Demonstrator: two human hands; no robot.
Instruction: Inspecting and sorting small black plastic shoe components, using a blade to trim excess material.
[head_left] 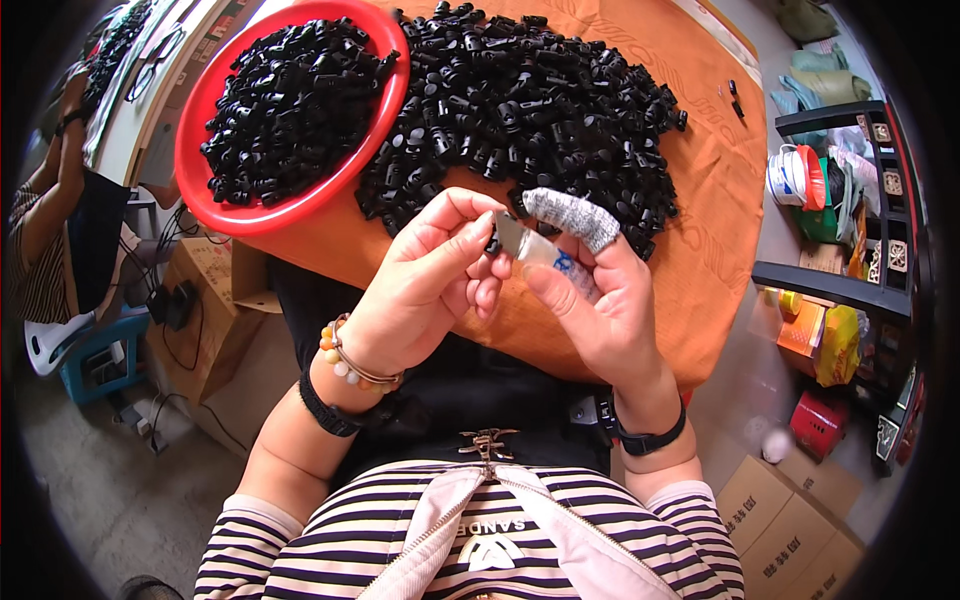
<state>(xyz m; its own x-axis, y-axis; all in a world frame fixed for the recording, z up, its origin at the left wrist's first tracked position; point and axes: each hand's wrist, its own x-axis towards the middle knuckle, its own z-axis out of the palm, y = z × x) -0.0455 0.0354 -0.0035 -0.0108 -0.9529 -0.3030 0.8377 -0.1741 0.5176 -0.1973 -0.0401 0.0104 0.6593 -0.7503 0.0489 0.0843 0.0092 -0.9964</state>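
Observation:
My left hand (425,265) is closed, pinching a small black plastic part (493,243) between thumb and fingertips. My right hand (615,310) grips a short flat blade (512,234) by its handle (560,262), which is wrapped in whitish material with a blue mark. The metal end touches or nearly touches the black part; fingers hide the exact contact. A grey knitted finger cover (575,218) sits on my right index finger. Just beyond both hands, a large heap of similar black parts (540,110) lies on the orange tablecloth (690,310).
A red basin (190,150) full of black parts stands at the far left. A few loose pieces (736,102) lie far right. Cardboard boxes (790,530) and a black shelf rack (830,290) flank the right side. Another person's arm (65,170) shows at far left.

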